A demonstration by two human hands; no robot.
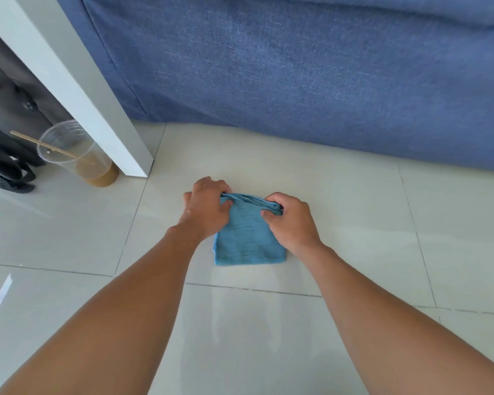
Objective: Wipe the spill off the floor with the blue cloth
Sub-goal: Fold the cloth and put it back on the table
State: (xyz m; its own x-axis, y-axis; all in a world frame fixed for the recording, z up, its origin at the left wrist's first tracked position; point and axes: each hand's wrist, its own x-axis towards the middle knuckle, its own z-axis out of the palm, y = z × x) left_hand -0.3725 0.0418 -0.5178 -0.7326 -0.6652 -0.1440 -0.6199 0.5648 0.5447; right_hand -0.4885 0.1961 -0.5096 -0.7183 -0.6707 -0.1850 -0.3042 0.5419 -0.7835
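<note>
Gripping blue cloth [250, 238] — both hands [208, 208], cup [77, 155] left, sofa [311, 75] beyond

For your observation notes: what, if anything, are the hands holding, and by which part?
Both hands grip the folded blue cloth by its far edge: the left hand at the far-left corner, the right hand at the far-right corner. The rest lies flat on the tiled floor.

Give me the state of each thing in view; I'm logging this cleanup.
blue cloth: folded, flat on the floor, far edge pinched up.
left hand: gripping the cloth's far-left corner.
right hand: gripping its far-right corner.
plastic cup: upright, some brown drink left, wooden stirrer inside.
floor: glossy, faint streaks nearer the camera.
</note>
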